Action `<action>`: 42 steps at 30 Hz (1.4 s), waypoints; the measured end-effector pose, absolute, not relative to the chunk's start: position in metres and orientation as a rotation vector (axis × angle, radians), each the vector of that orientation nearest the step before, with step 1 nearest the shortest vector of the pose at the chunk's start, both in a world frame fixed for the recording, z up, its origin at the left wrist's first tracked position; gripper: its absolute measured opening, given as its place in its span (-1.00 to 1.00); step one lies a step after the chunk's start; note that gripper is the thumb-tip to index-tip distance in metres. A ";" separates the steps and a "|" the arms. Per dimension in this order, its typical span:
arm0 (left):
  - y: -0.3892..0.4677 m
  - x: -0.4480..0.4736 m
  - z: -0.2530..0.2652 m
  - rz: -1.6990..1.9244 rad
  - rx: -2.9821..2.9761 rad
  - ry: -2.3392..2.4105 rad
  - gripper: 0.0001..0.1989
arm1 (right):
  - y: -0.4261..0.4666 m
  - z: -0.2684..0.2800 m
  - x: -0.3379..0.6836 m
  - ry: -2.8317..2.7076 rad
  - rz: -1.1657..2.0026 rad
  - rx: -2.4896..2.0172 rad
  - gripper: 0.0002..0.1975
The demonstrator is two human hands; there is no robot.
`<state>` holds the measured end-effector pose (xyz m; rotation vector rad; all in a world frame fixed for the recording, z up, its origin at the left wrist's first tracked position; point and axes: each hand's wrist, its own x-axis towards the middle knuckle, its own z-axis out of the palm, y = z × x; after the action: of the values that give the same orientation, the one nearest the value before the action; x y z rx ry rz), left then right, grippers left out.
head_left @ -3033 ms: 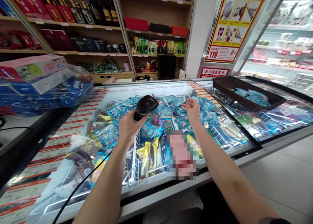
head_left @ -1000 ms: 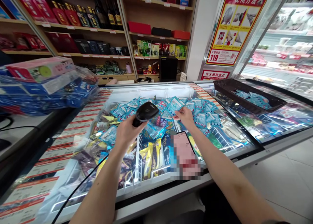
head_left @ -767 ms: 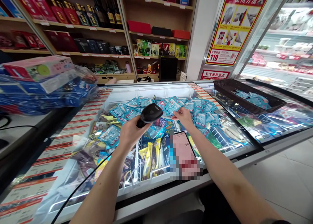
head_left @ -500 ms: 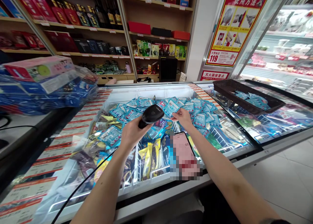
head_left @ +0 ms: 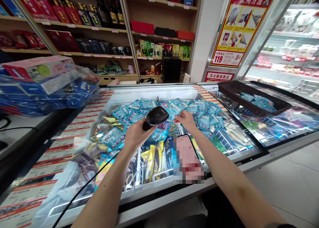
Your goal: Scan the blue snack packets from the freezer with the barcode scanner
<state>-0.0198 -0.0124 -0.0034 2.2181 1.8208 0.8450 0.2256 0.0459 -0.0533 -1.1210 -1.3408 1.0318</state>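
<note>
Reaching over the freezer (head_left: 274, 152), the left hand (head_left: 136, 134) curls its fingers fully round one scanner (head_left: 156, 116); the right hand (head_left: 185, 120), bent inward, pinches one packet (head_left: 173, 109) just right of the scanner. One phone (head_left: 188, 155) and one tray (head_left: 259, 114) lie on top.

The poster (head_left: 238, 30) reads "使用方法" and "119", the sign (head_left: 219, 76) "灭火器放置点", the phone (head_left: 187, 152) "01".

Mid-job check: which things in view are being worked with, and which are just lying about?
In use:
black scanner, in the left hand
blue packet, pinched in the right hand

Apparently just lying about:
phone, partly blurred
brown tray with similar packets
yellow packs
plastic-wrapped boxes
</note>
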 end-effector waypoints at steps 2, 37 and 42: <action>-0.012 -0.020 -0.003 0.846 2.218 1.805 -0.47 | 0.046 -0.053 0.225 -1.343 1.038 -1.117 -0.67; -0.009 -0.037 0.003 1.023 2.064 1.985 -0.47 | 0.030 -0.036 0.239 -1.635 0.043 -1.788 -0.49; -0.012 -0.040 0.008 1.031 2.048 2.026 -0.45 | 0.025 -0.035 0.235 -1.860 -0.137 -1.709 -0.56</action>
<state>-0.0403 -0.0117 0.0078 2.0485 2.0256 1.0314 0.2346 0.0248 -0.0346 -1.7088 -1.8602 -0.1371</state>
